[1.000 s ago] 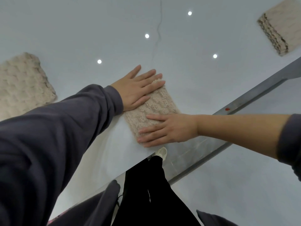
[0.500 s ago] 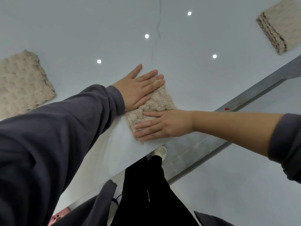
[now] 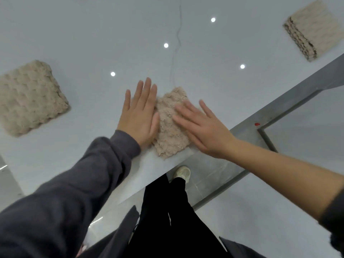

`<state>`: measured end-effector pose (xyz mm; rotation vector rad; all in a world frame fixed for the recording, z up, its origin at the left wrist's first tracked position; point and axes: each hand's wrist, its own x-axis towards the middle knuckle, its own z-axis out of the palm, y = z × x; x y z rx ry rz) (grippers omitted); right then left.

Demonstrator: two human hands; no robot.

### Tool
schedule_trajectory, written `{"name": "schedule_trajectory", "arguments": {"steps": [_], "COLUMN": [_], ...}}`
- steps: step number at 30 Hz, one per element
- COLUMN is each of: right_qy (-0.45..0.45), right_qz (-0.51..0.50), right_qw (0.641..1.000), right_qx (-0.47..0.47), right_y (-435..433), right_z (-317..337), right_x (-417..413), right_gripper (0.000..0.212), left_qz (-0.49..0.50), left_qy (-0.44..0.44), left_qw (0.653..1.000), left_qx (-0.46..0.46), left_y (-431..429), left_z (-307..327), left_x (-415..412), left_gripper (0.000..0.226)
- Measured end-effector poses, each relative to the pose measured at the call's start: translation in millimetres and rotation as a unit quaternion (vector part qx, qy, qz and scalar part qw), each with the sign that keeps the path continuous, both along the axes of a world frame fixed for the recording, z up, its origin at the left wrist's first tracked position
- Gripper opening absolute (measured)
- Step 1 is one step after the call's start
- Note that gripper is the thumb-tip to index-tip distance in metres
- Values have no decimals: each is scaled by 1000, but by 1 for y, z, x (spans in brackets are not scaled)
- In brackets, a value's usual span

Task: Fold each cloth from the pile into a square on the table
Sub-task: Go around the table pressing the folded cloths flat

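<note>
The white table (image 3: 93, 34) has a glossy top that mirrors four round ceiling lights (image 3: 166, 45), and a thin dark wavy line (image 3: 176, 43) runs across it toward the far side. At the left lies a thick beige stack (image 3: 31, 97) of bumpy knit cloths with rounded corners. At the far right sits a second beige stack (image 3: 312, 28), flatter on top, its layered edges showing along the side nearer the middle of the table. Both are well apart from the hands. A grey metal frame (image 3: 290, 101) with a small red mark (image 3: 257, 124) runs along the right beyond the table edge. Below the edge, black trousers (image 3: 167, 220) and a pale shoe (image 3: 182, 173) show.

The folded cloth (image 3: 171, 125) lies between the hands, its near end at the table's near edge. It is a nubbly, loosely knit beige pad, roughly rectangular (more oblong than square), and its long axis runs near to far, leaning slightly right at the far end.

The left hand (image 3: 138, 116), coming out of a dark grey sleeve (image 3: 74, 192), lies flat on the table just beside the cloth. Its fingers are straight and close together, and the thumb side touches the cloth's left edge. The right hand (image 3: 202, 127), its forearm bare, rests on the cloth's right part with fingers straight and spread, gripping nothing. It covers that edge and is slightly blurred.
</note>
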<state>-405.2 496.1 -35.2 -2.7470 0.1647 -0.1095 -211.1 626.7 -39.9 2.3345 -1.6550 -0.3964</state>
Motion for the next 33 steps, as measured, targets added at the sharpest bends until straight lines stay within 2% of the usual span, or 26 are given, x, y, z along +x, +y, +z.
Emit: {"name": "schedule_trajectory", "arguments": {"steps": [3,6,14,21,33], "right_qy": [54,108,137,104,101], "right_qz": [-126,-180,-189,-266,-299], "right_qw": [991,978,972,955,942], "right_qx": [8,15,11,76,111], "right_y": [16,29,25,5,-126], "right_z": [-5,-16,-16,-2,2], "right_x": [21,30,34,6,-91], "right_gripper": [54,57,58,59,55], "left_qz": [46,79,88,98,90], "left_qy": [-6,-21,-39,-8,29], "left_qw": [999,994,989,994,992], "left_qx": [18,72,111,42,83], "left_y": [12,13,7,-16,-147], "left_z": [-3,-15,-13,21,23], "left_x": [-39,-57,-53,-78,-177], "left_gripper": [68,70,71,71,77]}}
